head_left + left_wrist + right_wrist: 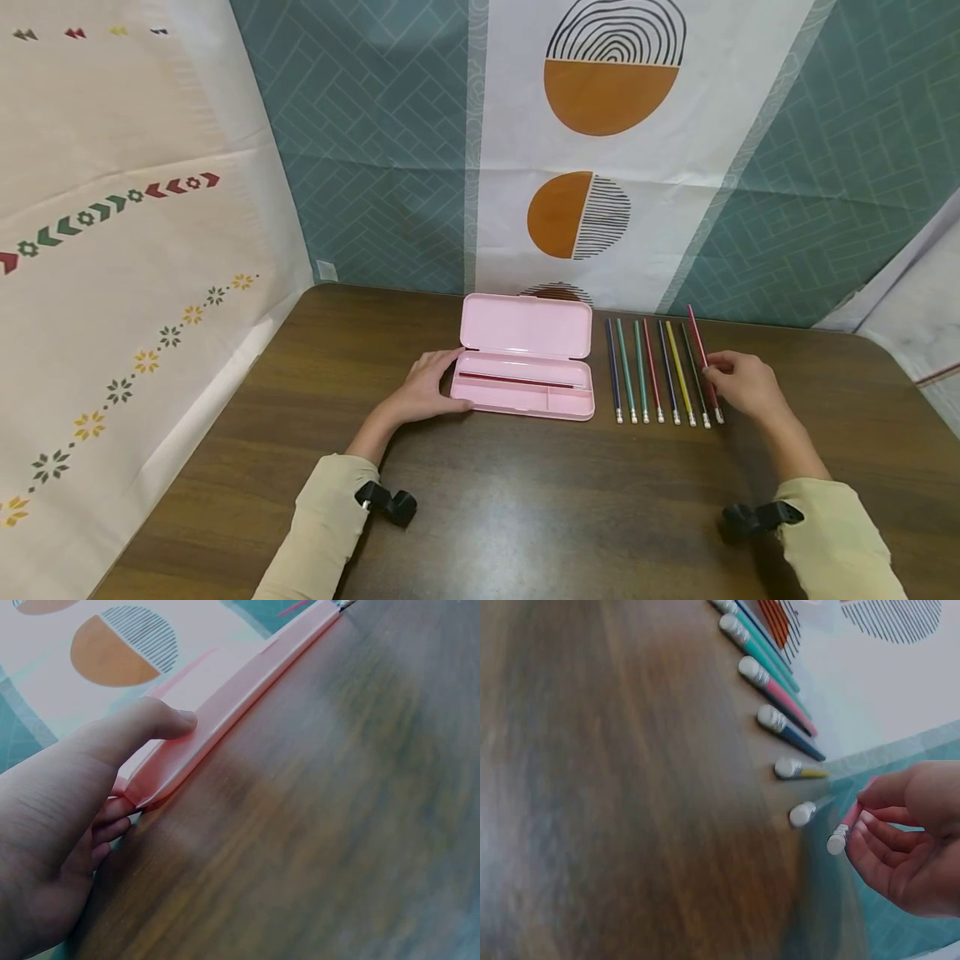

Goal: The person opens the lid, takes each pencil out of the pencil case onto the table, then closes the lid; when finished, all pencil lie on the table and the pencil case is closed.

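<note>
A pink pencil case (pixel 527 327) lies with its lid raised in the middle of the table. One dark red pencil (pixel 517 380) rests lengthwise inside it. My left hand (pixel 429 392) grips the case's left end; in the left wrist view the thumb (pixel 176 722) presses its front wall and the other fingers reach round the end. Over at the right, my right hand (pixel 746 385) pinches a pinkish-red pencil (pixel 697 332) between thumb and fingers, its white eraser (pixel 837 844) pointing toward me. This pencil slants at the right end of a row.
Several pencils, including a teal one (pixel 627 367) and a yellow one (pixel 680 371), lie side by side between the case and my right hand, erasers toward me. A patterned cloth (pixel 382 167) hangs behind the brown table (pixel 517 500). Another pale cloth (pixel 127 292) hangs at the left.
</note>
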The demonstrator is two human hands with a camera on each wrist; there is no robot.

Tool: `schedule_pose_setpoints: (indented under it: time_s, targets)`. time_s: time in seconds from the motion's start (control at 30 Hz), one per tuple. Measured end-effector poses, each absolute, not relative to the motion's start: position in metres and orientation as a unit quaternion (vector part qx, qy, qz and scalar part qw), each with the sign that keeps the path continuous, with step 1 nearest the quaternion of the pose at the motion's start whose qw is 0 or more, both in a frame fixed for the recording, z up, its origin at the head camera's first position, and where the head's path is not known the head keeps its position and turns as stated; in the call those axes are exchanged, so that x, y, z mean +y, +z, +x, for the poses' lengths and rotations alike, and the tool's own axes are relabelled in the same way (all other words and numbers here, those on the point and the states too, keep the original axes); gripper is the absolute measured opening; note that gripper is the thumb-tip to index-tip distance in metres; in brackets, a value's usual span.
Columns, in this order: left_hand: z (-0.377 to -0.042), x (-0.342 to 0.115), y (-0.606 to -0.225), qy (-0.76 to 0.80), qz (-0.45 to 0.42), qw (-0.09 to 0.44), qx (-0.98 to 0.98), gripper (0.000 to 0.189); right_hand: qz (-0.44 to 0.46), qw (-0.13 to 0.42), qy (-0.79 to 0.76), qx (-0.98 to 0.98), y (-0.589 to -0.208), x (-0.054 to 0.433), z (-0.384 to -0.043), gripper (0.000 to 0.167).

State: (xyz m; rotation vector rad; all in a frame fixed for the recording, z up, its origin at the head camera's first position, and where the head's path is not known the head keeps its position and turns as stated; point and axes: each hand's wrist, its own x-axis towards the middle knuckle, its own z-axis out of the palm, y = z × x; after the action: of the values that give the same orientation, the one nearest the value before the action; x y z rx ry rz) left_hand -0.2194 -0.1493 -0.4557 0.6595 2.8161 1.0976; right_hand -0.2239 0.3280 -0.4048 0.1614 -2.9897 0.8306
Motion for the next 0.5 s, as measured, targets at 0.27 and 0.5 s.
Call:
schedule_pose_setpoints:
  time_s: [0.27,0.5]
  targets:
    - [-0.2185,-0.1497,-0.4542,0.354,0.216,0.021,0.91,0.09,0.043,0.007,0.238,-0.97,-0.4131,0.3354,-0.2249,0.033]
    - [-0.2176,-0.149,-0.453,0.36,0.218,0.022,0.907,0.089,0.041,0.037,0.207,-0.977,-0.4136,0.3331,-0.2266,0.029]
